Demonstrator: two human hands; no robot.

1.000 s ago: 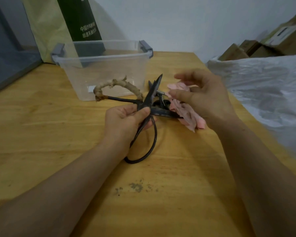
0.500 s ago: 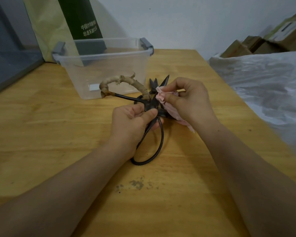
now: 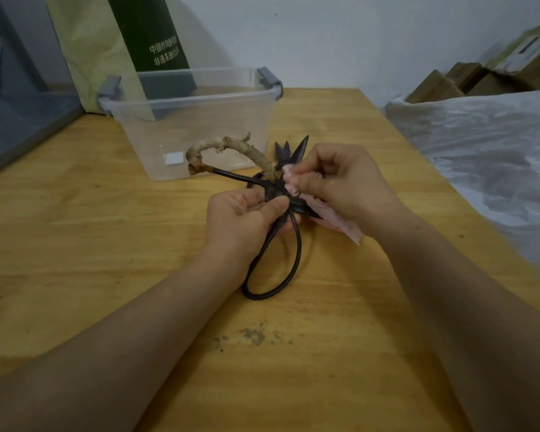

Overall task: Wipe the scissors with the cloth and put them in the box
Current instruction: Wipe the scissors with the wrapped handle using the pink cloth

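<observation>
My left hand [image 3: 247, 219] grips the scissors [image 3: 275, 191] just below the pivot, thumb pressed over the dark metal and the fingers curled round one handle. My right hand [image 3: 343, 185] pinches the pink cloth [image 3: 339, 224] and presses a bunched fold of it against the metal near the pivot, while the loose end of the cloth trails out below the palm. The scissors are up off the table [image 3: 106, 244] between my two hands, with the blades pointing away from me. The bare black loop [image 3: 299, 251] hangs toward me, and the other handle, wrapped in pale cord [image 3: 228, 145], arcs out to the left.

I judge the wiping to be in progress. The cloth is only at the blade roots, and I cannot tell how much of the metal is clean. The clear plastic box [image 3: 184, 99] stands just beyond the blade tips. Its lid is off and I see no scissors inside, so the putting-in is not yet done.

The tabletop is yellowish wood with a dark smudge [image 3: 253, 335] close to me. A green carton [image 3: 156, 35] leans behind the box against a pale wall. White plastic sheeting [image 3: 480, 141] and cardboard cartons [image 3: 480, 79] lie to the right.
</observation>
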